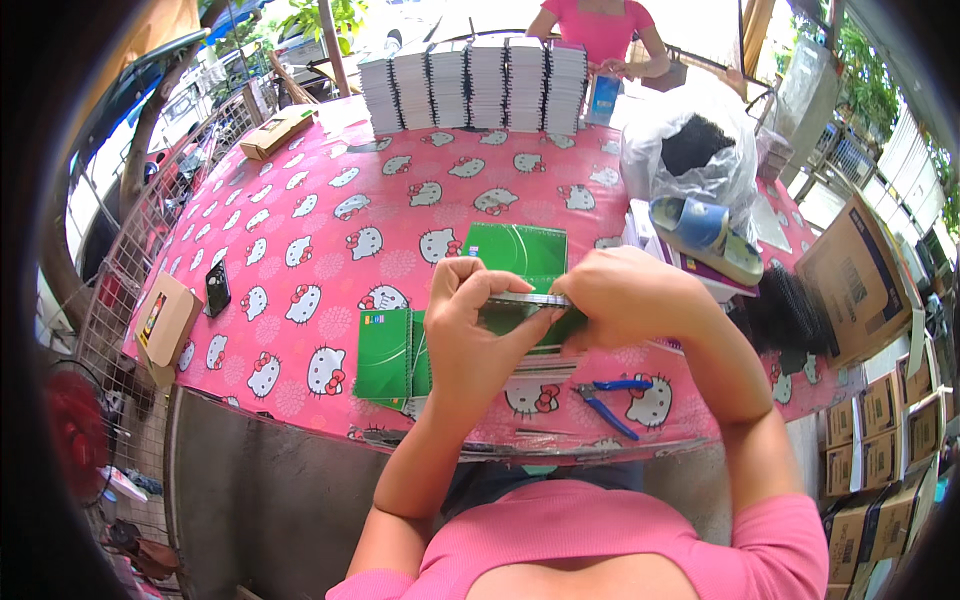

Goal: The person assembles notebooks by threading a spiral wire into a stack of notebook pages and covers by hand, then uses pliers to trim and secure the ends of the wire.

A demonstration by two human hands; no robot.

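Note:
Between my hands a green spiral notebook (512, 318) is held up, its wire-bound edge turned toward me. My left hand (470, 318) pinches it at the left, thumb and fingertips on the binding. My right hand (632, 290) is closed at the right end of the binding; some of its fingertips are hidden. Beyond them a green notebook (517, 245) lies on the table. To the left of my left hand sit more green notebooks (384, 353). Below the held one, the page edges of a stack (545, 366) show. Blue-handled cutting pliers (612, 400) lie open near the front edge.
Tall stacks of spiral-bound books (470, 88) stand at the back, near a person in pink (600, 30). On the right are a plastic bag (650, 150), a slipper (705, 238) and cardboard boxes (858, 280). A phone (217, 288) and an open carton (168, 325) lie at left.

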